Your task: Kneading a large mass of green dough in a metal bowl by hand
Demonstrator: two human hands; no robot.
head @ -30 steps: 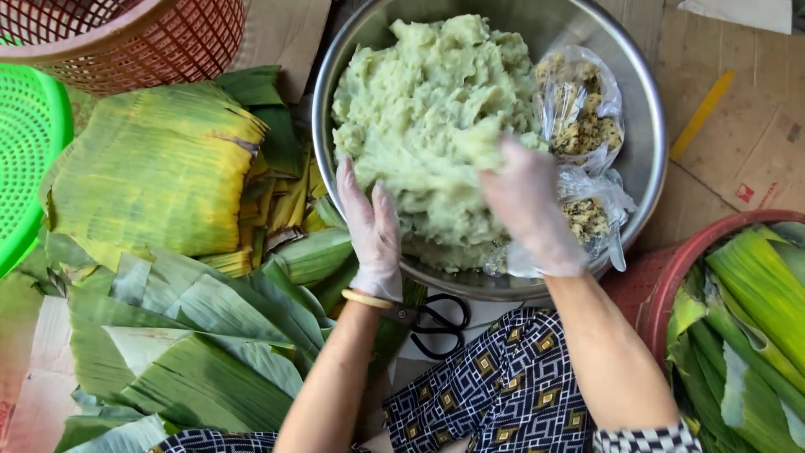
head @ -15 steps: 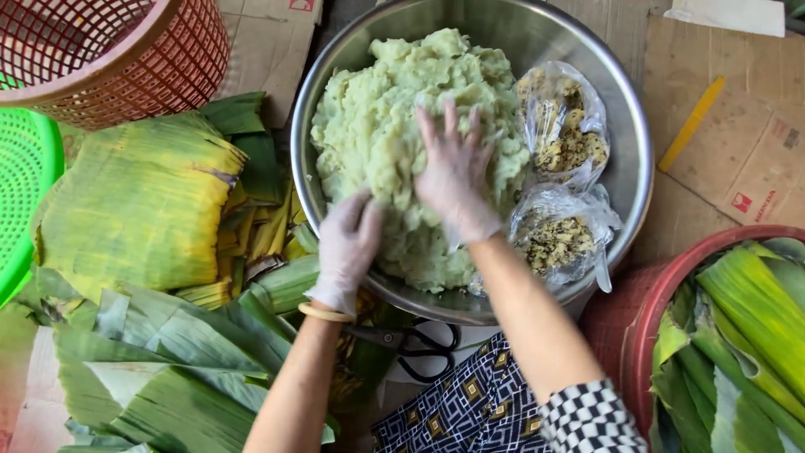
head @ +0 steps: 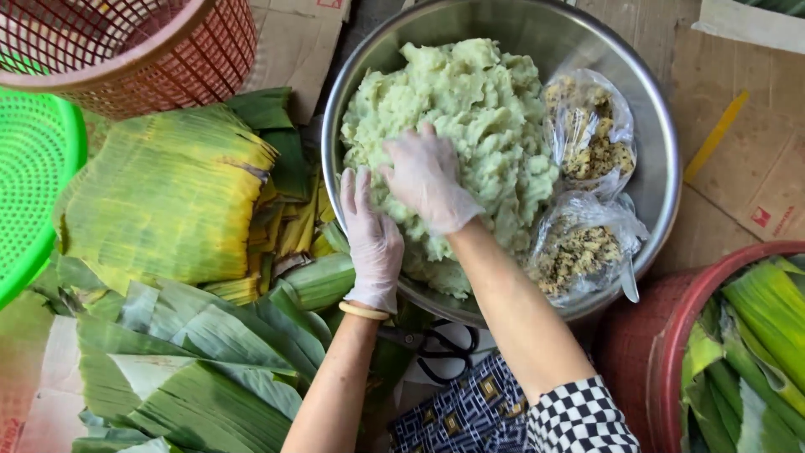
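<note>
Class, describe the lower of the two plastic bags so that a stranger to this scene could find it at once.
Start at the big steel bowl of pale green dough. Along its right inner wall sit two clear bags of brownish crumbly filling. The lower bag lies nearest the rim, beside the right forearm, below the upper bag.

Your right hand (head: 426, 180) slides from the far side of the green dough (head: 457, 117) to its near left. Your left hand (head: 371, 243) comes in right beside it.
</note>
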